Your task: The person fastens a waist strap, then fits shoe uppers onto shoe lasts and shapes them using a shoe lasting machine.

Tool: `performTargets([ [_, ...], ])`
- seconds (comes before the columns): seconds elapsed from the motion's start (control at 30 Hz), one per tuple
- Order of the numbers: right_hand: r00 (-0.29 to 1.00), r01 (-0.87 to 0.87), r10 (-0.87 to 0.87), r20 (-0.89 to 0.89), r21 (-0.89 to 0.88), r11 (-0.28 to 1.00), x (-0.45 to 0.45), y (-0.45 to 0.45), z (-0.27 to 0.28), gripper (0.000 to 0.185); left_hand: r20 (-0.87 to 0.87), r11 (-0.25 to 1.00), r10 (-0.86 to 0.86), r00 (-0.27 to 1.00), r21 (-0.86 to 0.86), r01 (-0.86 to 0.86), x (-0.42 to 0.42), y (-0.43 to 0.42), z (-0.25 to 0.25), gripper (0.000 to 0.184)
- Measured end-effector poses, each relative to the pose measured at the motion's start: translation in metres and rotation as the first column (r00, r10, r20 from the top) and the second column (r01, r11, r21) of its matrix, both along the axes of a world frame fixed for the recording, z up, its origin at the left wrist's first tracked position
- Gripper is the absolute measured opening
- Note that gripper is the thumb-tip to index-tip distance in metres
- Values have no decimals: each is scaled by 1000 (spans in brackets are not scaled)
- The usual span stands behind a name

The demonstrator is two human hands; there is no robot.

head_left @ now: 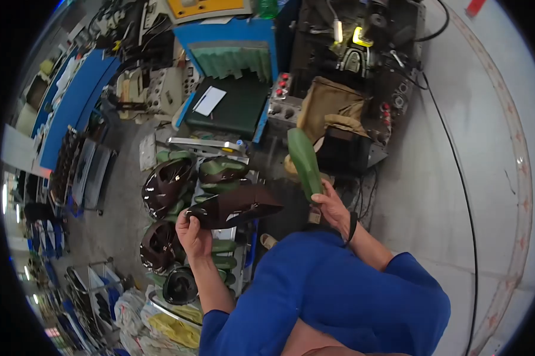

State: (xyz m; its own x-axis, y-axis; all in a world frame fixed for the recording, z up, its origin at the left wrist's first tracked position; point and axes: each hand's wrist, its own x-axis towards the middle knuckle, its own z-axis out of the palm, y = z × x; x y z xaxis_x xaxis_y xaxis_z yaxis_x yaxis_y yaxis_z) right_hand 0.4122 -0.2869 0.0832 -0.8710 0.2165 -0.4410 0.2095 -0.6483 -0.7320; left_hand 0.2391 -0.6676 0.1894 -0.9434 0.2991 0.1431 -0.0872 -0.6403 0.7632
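My left hand [194, 236] grips the near end of a glossy dark brown, shoe-shaped piece [235, 206], which points to the right. In my right hand [331, 204] is the lower end of a long green shoe-last-like form [304, 159], its other end pointing up and away from me. The two pieces are apart. Below and left of the brown piece, more glossy brown pieces [159, 240] and green forms [223, 246] lie grouped on a rack.
A machine [353, 59] with a brown cloth [333, 104] stands ahead on the right. Beyond the rack is a blue-framed cabinet [225, 35] with a white paper [210, 101] on its dark shelf. A black cable [457, 178] runs along the floor at right. Cloths [140, 314] lie at lower left.
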Motion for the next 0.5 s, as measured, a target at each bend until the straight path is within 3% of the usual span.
performTargets([
  [0.1, 979, 180, -174, -107, 51, 982, 3, 56, 11, 83, 13, 985, -171, 985, -38, 171, -16, 93, 31, 29],
  [0.23, 929, 334, -315, -193, 76, 940, -1, 124, 5, 80, 5, 959, -237, 972, -160, 234, -29, 210, 61, 28],
  [0.4, 930, 352, -347, -120, 26, 936, -5, 163, -8, 77, -8, 889, -400, 916, -248, 386, -37, 340, 79, 22],
  [0.47, 905, 354, -380, -192, -158, 922, -1, 166, -15, 78, 97, 817, -502, 860, -273, 508, -39, 389, 79, 20],
  [0.5, 891, 323, -335, -308, -92, 942, -3, 167, -37, 72, 142, 780, -544, 827, -276, 561, -40, 414, 76, 17],
])
